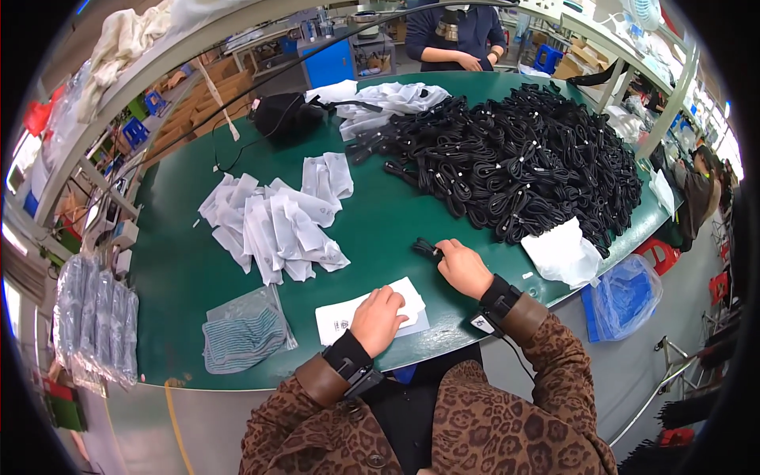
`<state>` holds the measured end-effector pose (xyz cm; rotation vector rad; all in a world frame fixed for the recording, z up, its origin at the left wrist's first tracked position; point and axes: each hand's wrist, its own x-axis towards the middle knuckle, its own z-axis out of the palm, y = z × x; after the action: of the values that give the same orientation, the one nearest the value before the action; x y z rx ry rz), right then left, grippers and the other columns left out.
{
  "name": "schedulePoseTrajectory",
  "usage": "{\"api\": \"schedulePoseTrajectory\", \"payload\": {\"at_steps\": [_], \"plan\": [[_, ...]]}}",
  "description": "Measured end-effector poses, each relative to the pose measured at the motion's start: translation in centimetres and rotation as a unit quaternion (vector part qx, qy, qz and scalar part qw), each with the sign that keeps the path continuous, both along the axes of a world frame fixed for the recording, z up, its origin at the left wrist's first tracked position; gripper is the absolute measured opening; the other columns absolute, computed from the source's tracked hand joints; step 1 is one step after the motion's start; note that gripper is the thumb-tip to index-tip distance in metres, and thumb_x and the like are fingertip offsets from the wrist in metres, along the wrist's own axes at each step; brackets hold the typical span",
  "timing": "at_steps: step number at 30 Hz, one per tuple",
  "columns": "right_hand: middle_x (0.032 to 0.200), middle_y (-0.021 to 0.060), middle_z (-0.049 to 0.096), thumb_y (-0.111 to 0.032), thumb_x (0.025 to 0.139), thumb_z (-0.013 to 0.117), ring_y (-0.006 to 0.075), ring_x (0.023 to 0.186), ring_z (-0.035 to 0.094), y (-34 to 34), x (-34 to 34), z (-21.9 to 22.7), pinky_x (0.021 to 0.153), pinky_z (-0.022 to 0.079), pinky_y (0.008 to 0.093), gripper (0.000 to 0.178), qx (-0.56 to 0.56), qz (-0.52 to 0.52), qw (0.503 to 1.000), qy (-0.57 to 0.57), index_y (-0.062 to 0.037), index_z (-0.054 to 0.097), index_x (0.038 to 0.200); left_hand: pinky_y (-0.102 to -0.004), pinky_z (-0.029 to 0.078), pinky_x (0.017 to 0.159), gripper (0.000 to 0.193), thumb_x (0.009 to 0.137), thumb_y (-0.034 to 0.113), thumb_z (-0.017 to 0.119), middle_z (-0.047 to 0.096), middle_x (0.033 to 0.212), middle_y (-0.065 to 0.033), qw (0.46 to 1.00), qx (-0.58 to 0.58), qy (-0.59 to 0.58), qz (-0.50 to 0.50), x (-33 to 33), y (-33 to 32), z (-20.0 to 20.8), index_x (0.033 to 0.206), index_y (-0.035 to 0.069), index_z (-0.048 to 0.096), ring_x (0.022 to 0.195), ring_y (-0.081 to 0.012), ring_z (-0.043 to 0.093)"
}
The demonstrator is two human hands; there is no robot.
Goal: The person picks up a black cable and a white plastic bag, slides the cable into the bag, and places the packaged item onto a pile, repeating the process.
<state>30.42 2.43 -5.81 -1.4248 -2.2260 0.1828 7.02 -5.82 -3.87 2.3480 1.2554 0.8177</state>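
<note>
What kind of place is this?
Probably a factory or packing workshop: there's a big heap of bundled black cables, a pile of whitish pouches and a large green worktable.

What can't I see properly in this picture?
All in the head view:
Part of the white papers: covered by the left hand.
One end of the black cable bundle: hidden by the right hand.
Cables deep in the big pile: buried under those on top.
The head of the other person: cut off by the top edge.
</note>
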Motion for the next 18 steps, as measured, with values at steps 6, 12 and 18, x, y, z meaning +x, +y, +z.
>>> {"api": "schedulePoseTrajectory", "payload": {"at_steps": [6, 12, 18], "plan": [[0.089, 0.0180, 0.064, -0.009, 0.089, 0.059, 0.0306, 0.079, 0.063, -3.3, -0.5, 2.7, 0.071, 0.049, 0.0369, 0.023, -0.050, 0.033, 0.976, 0.211, 0.0020, 0.059, 0.108, -0.0446, 0.046, 0.072, 0.011, 0.082, 0.010, 0.065, 0.054, 0.084, -0.0147, 1.000, 0.002, 0.001, 0.017, 0.1, 0.6, -1.3, 0.080, 0.002, 0.057, 0.084, -0.0358, 0.056], [0.087, 0.0127, 0.060, -0.008, 0.087, 0.064, 0.0261, 0.074, 0.061, -5.9, -0.3, 4.8, 0.068, 0.048, 0.0329, 0.026, -0.037, 0.041, 0.976, 0.209, -0.0016, 0.060, 0.113, -0.0397, 0.048, 0.067, 0.008, 0.083, 0.005, 0.064, 0.057, 0.083, -0.0155, 0.996, -0.031, -0.071, 0.052, -0.1, 1.5, -0.7, 0.082, 0.000, 0.058, 0.075, -0.0332, 0.059], [0.087, 0.0087, 0.057, -0.006, 0.083, 0.069, 0.0256, 0.073, 0.059, -7.8, 0.1, 5.1, 0.065, 0.049, 0.0336, 0.032, 0.005, 0.080, 0.988, 0.130, -0.0063, 0.063, 0.114, -0.0316, 0.047, 0.064, 0.005, 0.082, -0.001, 0.063, 0.058, 0.082, -0.0129, 0.982, -0.108, -0.138, 0.071, -0.1, 0.8, 0.0, 0.085, -0.002, 0.058, 0.069, -0.0255, 0.059]]}}
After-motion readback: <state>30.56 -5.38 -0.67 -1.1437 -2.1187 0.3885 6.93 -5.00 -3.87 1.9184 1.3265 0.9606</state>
